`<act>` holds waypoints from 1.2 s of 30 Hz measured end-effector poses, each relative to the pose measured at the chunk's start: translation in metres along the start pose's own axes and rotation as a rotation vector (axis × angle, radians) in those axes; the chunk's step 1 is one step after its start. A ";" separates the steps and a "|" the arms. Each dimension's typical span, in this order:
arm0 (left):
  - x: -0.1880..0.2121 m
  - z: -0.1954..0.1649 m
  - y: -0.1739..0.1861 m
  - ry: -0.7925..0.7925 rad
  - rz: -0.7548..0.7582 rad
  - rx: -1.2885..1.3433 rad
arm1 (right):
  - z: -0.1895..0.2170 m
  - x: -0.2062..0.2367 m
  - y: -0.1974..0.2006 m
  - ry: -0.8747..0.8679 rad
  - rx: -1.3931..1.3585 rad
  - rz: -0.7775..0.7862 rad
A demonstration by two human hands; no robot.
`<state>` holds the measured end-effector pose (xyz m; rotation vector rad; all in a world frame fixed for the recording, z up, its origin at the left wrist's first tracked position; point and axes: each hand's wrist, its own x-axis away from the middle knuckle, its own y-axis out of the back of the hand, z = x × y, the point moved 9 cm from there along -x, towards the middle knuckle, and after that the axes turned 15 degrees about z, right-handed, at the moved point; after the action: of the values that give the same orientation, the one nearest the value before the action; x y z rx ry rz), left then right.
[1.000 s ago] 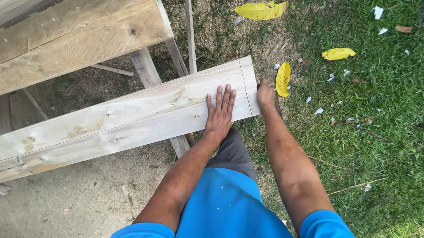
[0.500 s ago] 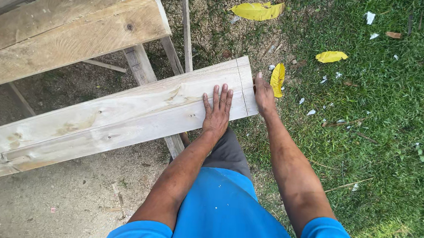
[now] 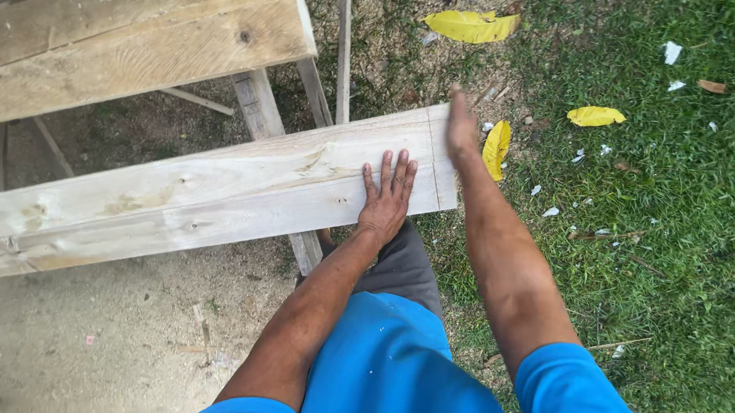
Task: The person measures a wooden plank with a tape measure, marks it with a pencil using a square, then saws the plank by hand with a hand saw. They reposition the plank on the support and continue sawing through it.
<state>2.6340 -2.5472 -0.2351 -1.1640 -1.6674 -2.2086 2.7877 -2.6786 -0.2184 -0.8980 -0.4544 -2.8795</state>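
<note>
I keep my left hand (image 3: 388,197) spread flat, palm pressing the pale plank (image 3: 215,193) lying across the trestle leg (image 3: 263,111), while my right hand (image 3: 461,123), blurred and seemingly open, steadies its pencil-marked end.

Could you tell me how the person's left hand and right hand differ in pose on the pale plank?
The left hand lies flat, fingers spread, palm down on the pale plank. The right hand is at the plank's end edge, blurred, its contact unclear. The left hand looks sharp. Both arms are bare below blue sleeves.
</note>
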 end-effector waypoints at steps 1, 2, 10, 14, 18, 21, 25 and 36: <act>0.000 0.001 0.001 0.005 -0.006 -0.005 | -0.006 -0.004 -0.013 -0.053 -0.161 0.103; 0.000 0.002 0.003 0.007 -0.012 -0.009 | -0.011 -0.005 -0.026 -0.110 -0.322 0.202; 0.003 0.001 0.003 0.000 -0.042 0.002 | -0.012 -0.017 -0.029 -0.048 -0.541 0.258; 0.002 0.000 0.002 -0.005 -0.021 -0.021 | -0.040 -0.013 -0.044 -0.399 -0.558 0.344; 0.002 0.001 0.005 0.006 -0.065 -0.011 | -0.014 -0.019 -0.029 -0.120 -0.529 0.229; 0.000 0.001 0.002 -0.015 -0.049 0.050 | -0.012 -0.014 -0.026 -0.163 -0.475 0.197; -0.003 -0.001 -0.007 -0.017 -0.026 0.015 | -0.028 -0.007 -0.034 -0.371 -0.434 0.228; -0.003 -0.002 -0.010 -0.048 0.116 0.065 | 0.011 0.021 0.008 -0.054 0.285 -0.211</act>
<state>2.6296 -2.5466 -0.2444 -1.2720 -1.6324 -2.0577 2.7780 -2.6832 -0.1961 -0.9284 -0.9914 -2.8692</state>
